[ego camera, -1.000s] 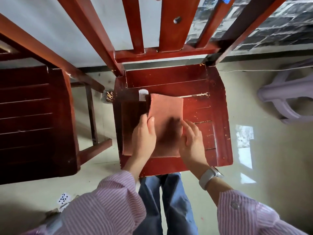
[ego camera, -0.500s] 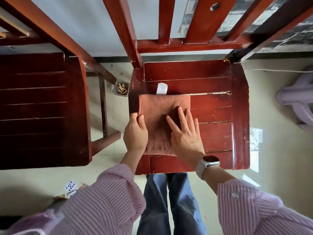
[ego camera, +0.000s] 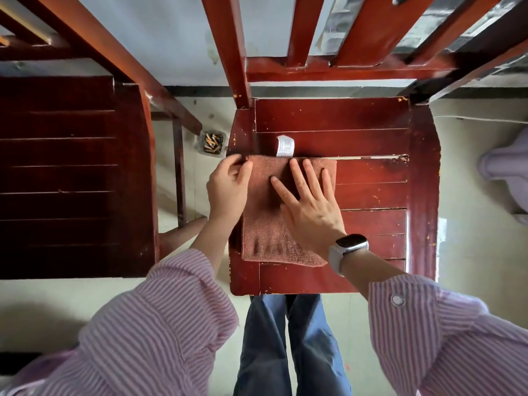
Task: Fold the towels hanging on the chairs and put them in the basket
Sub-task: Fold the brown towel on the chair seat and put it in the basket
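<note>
You wear a pink-and-white striped shirt (ego camera: 160,332) — cuffs snap-buttoned — blue jeans (ego camera: 288,347), and a white-strapped smartwatch (ego camera: 347,247) with a dark face on your right wrist.

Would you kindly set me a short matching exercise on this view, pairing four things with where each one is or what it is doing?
Things:
1. left hand
2. right hand
3. white label
4. watch

States:
A. on the right wrist
B. flat on the towel, fingers spread
C. at the towel's far edge, lying on the chair seat
D. pinches the towel's far left corner

Pairs: 1-D, 2-B, 3-C, 4-A
</note>
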Action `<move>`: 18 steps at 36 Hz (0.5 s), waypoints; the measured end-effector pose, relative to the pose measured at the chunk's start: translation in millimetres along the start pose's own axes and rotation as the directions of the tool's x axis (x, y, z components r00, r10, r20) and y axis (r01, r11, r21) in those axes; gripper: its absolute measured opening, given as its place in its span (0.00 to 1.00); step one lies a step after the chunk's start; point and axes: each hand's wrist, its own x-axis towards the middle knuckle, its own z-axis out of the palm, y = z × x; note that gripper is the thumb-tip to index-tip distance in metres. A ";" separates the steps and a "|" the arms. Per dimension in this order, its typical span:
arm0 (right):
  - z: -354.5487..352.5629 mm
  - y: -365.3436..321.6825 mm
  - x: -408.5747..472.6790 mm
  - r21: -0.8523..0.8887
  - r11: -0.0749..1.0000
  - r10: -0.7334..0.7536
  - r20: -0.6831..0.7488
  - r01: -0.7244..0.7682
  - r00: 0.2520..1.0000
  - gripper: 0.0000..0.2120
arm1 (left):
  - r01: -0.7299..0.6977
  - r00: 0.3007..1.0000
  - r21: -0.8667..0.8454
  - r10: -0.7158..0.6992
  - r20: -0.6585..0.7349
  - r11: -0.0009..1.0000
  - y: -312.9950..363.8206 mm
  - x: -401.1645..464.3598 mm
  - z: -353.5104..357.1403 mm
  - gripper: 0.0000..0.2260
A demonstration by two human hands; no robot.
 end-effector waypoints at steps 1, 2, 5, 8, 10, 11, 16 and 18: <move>1.4 -0.4 0.3 -0.009 1.000 0.002 -0.002 -0.002 1.000 0.25 | -0.007 1.000 0.019 0.007 0.003 1.000 1.3 4.3 0.0 0.12; 2.5 -0.9 0.4 -0.010 1.000 0.005 -0.005 -0.005 1.000 0.25 | -0.014 1.000 0.044 0.014 0.002 0.999 2.2 7.9 -0.1 0.12; 5.3 -2.1 0.2 -0.004 1.000 0.009 -0.011 -0.009 1.000 0.25 | -0.047 0.999 0.103 0.049 -0.013 0.994 2.3 14.2 -0.3 0.10; 4.1 -3.4 1.1 -0.014 1.000 0.002 -0.008 -0.002 1.000 0.25 | -0.050 0.999 0.121 0.052 -0.012 0.991 1.9 14.7 -0.2 0.10; 0.4 -4.4 -0.4 0.010 1.000 0.000 -0.030 0.000 1.000 0.25 | -0.026 1.000 0.089 0.027 -0.006 0.996 3.6 11.9 -1.7 0.12; -1.2 -5.5 -2.7 0.025 1.000 -0.013 -0.050 0.014 0.999 0.24 | -0.017 1.000 0.072 0.017 0.003 0.997 4.8 9.1 -3.2 0.13; 7.9 -15.5 -25.8 -0.034 0.986 -0.162 -0.026 0.161 0.986 0.25 | -0.038 0.998 0.140 0.030 0.056 0.989 -1.7 -19.5 -8.6 0.18; 16.8 -17.0 -29.8 -0.067 0.985 -0.157 0.015 0.158 0.987 0.26 | -0.083 0.995 0.217 0.069 0.074 0.973 -11.3 -34.6 -9.5 0.19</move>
